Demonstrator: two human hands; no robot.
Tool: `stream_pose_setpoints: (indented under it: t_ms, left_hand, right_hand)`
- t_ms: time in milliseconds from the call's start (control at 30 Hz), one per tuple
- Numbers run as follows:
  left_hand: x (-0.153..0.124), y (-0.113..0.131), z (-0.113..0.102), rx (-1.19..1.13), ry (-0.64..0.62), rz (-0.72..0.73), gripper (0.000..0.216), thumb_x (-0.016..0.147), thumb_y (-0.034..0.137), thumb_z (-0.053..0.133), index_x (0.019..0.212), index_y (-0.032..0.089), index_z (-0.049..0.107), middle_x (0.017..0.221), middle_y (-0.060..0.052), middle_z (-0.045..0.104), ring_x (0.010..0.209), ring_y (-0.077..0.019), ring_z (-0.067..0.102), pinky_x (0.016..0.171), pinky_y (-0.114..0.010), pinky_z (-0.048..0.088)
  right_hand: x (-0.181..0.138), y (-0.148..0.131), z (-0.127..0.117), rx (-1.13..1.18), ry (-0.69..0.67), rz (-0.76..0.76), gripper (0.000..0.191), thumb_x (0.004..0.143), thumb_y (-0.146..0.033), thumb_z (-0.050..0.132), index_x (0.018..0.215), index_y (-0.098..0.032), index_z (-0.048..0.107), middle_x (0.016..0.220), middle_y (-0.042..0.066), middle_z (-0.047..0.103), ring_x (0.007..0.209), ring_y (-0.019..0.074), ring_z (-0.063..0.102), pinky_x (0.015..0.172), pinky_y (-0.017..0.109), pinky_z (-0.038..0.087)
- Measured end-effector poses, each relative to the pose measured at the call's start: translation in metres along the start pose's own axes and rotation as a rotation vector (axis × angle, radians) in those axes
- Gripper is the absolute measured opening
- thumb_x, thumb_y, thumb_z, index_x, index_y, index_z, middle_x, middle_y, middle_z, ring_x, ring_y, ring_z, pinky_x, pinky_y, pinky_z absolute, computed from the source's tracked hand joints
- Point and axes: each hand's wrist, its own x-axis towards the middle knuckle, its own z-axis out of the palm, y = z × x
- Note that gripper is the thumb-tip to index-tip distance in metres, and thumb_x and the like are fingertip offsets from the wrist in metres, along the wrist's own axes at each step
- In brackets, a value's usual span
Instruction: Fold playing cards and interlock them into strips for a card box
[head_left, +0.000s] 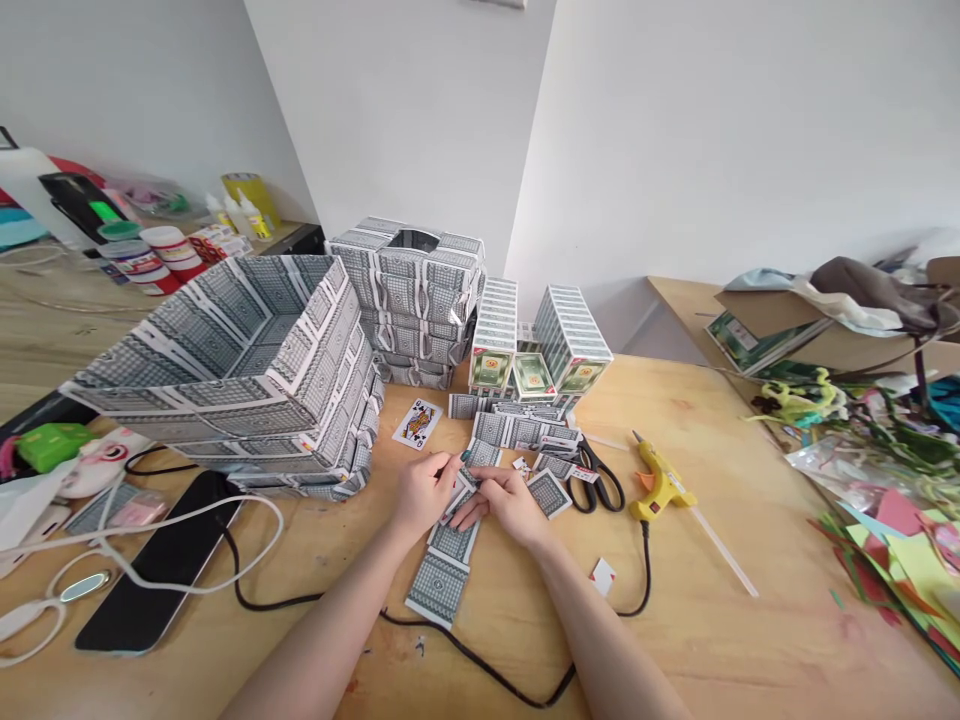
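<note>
Both hands meet at the upper end of a card strip (pixel 448 560). It is thin glossy paper with a grey-green printed back, joined end to end into a long flat band on the wooden table (pixel 750 660). The left hand (pixel 421 492) pinches the top card between thumb and fingers. The right hand (pixel 508 506) lies flat on the strip with fingers stretched, gripping nothing. Just to the left stands a big open box (pixel 247 370), its walls made of the same cards. Scissors (pixel 600 482) and a yellow glue gun (pixel 661 487) lie near on the right. A black cable (pixel 480 660) curves under the forearms. Bare wood is free toward the near right edge.
</note>
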Motion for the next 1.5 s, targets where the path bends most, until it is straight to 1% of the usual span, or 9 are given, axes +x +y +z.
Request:
stream_pose_setpoints:
  t_ms: [300, 467, 600, 767, 867, 1000, 1133, 1267, 1500]
  left_hand:
    - [0.004, 0.003, -0.002, -0.388, -0.002, -0.146, 0.028, 0.077, 0.038, 0.046, 0.072, 0.016, 0.061, 0.067, -0.003, 0.062, 0.062, -0.0133, 0.055, 0.058, -0.022, 0.043]
    - [0.007, 0.007, -0.003, -0.501, 0.023, -0.15, 0.035, 0.072, 0.035, 0.057, 0.103, 0.018, 0.055, 0.098, -0.007, 0.06, 0.088, -0.0185, 0.057, 0.076, -0.029, 0.046]
    - [0.008, 0.006, -0.001, -0.543, 0.065, -0.155, 0.06, 0.069, 0.027, 0.062, 0.123, 0.021, 0.036, 0.101, -0.007, 0.054, 0.085, -0.0158, 0.056, 0.076, -0.029, 0.046]
    - [0.007, 0.003, 0.0, -0.499, -0.068, -0.123, 0.043, 0.076, 0.026, 0.053, 0.116, 0.021, 0.04, 0.095, -0.005, 0.053, 0.067, -0.0104, 0.053, 0.063, -0.023, 0.045]
    - [0.006, 0.004, -0.002, -0.531, -0.042, -0.12, 0.04, 0.077, 0.027, 0.05, 0.115, 0.02, 0.041, 0.096, -0.005, 0.054, 0.072, -0.0119, 0.053, 0.066, -0.024, 0.044]
    - [0.006, 0.007, -0.004, -0.739, -0.086, -0.117, 0.045, 0.076, 0.03, 0.053, 0.116, 0.018, 0.037, 0.092, -0.005, 0.057, 0.078, -0.0149, 0.055, 0.069, -0.026, 0.045]
    - [0.006, 0.009, -0.004, -0.72, -0.182, -0.117, 0.028, 0.072, 0.033, 0.057, 0.093, 0.015, 0.05, 0.083, -0.004, 0.058, 0.075, -0.0159, 0.056, 0.065, -0.025, 0.045]
    - [0.005, 0.008, -0.002, -0.637, -0.149, -0.144, 0.02, 0.075, 0.034, 0.053, 0.079, 0.015, 0.055, 0.073, -0.002, 0.057, 0.067, -0.0141, 0.054, 0.061, -0.024, 0.043]
    - [0.009, 0.007, -0.001, -0.789, -0.018, -0.275, 0.031, 0.068, 0.03, 0.061, 0.095, 0.015, 0.056, 0.067, 0.002, 0.055, 0.064, -0.0121, 0.052, 0.061, -0.023, 0.042]
  right_hand:
    - [0.004, 0.004, -0.003, -0.257, 0.244, -0.179, 0.034, 0.074, -0.048, 0.055, 0.069, -0.015, 0.063, 0.047, -0.003, 0.051, 0.044, 0.0096, 0.046, 0.043, 0.021, 0.038]
    - [0.008, 0.005, -0.005, 0.039, 0.309, -0.191, 0.031, 0.068, -0.045, 0.063, 0.079, -0.017, 0.055, 0.062, 0.0, 0.06, 0.054, 0.0136, 0.059, 0.056, 0.028, 0.05]
    - [0.01, 0.008, -0.004, 0.16, 0.292, -0.181, 0.033, 0.065, -0.043, 0.067, 0.078, -0.018, 0.049, 0.065, 0.0, 0.061, 0.058, 0.0163, 0.064, 0.058, 0.031, 0.053]
    - [0.011, 0.011, -0.006, 0.055, 0.223, -0.149, 0.033, 0.066, -0.042, 0.067, 0.082, -0.017, 0.051, 0.056, -0.004, 0.058, 0.044, 0.0115, 0.058, 0.045, 0.024, 0.048]
    - [0.011, 0.012, -0.007, -0.006, 0.214, -0.141, 0.031, 0.067, -0.043, 0.065, 0.074, -0.017, 0.051, 0.048, -0.006, 0.052, 0.037, 0.0085, 0.05, 0.036, 0.019, 0.04]
    - [0.011, 0.01, -0.002, 0.09, 0.268, -0.19, 0.031, 0.068, -0.042, 0.065, 0.072, -0.019, 0.046, 0.053, -0.005, 0.055, 0.042, 0.011, 0.056, 0.042, 0.023, 0.047]
    - [0.008, 0.004, 0.001, 0.23, 0.31, -0.196, 0.033, 0.067, -0.039, 0.067, 0.078, -0.021, 0.042, 0.065, -0.003, 0.062, 0.051, 0.0148, 0.062, 0.049, 0.029, 0.053]
    - [0.005, 0.002, -0.003, 0.254, 0.243, -0.122, 0.035, 0.065, -0.035, 0.069, 0.076, -0.02, 0.04, 0.067, -0.002, 0.064, 0.056, 0.0175, 0.065, 0.05, 0.03, 0.054]
    - [0.004, 0.006, -0.005, 0.028, 0.123, 0.011, 0.036, 0.067, -0.044, 0.064, 0.078, -0.018, 0.043, 0.052, -0.002, 0.062, 0.036, 0.0138, 0.058, 0.036, 0.023, 0.046]
